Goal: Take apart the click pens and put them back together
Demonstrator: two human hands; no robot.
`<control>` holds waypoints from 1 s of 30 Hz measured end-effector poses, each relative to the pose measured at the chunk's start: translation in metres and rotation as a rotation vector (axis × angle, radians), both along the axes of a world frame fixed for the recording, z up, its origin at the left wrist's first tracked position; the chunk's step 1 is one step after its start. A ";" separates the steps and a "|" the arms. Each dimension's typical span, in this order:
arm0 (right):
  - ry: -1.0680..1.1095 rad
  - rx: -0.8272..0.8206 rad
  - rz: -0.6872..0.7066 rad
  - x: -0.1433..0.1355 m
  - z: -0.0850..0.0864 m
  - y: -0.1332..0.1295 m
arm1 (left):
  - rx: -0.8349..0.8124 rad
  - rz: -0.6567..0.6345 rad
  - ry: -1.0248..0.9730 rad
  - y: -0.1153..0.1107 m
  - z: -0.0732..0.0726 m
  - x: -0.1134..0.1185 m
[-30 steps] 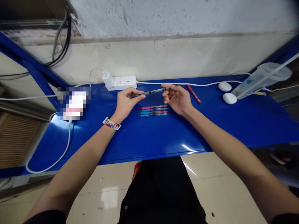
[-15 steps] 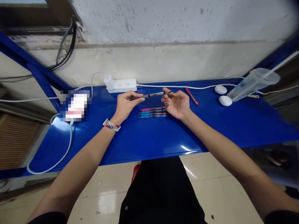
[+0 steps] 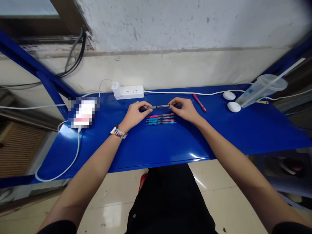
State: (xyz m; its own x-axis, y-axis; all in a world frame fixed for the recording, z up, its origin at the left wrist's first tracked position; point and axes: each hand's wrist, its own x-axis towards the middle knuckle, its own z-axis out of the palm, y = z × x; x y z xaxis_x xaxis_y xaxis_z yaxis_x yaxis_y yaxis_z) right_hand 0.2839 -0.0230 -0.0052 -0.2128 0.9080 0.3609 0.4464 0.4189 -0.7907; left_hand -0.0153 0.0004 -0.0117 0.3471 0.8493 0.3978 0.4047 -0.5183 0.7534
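Observation:
A grey and black pen (image 3: 159, 106) lies level between my two hands, just behind a row of pens. My left hand (image 3: 136, 113) pinches its left end between thumb and fingers. At the other end, my right hand (image 3: 184, 109) grips the tip with thumb and fingertips. In front of it, several pens lie side by side on the blue table: a pink pen (image 3: 159, 115) at the back and blue pens (image 3: 156, 123) nearer me. Whether the held pen touches the tabletop, I cannot tell.
A red-pink pen (image 3: 199, 103) lies apart, right of my right hand. Behind are a white power strip (image 3: 133, 92) and its cable. Two white rounded objects (image 3: 234, 106) and a clear plastic cup (image 3: 259, 92) with a straw stand right. A blurred device (image 3: 84, 112) with a cable is left.
The pen has come down toward the table behind the row. My right hand has turned from palm-up to palm-down and keeps hold of its end.

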 end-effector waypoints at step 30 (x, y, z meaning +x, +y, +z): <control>0.118 -0.050 -0.172 0.003 -0.008 -0.008 | -0.059 0.055 0.022 -0.013 0.002 0.012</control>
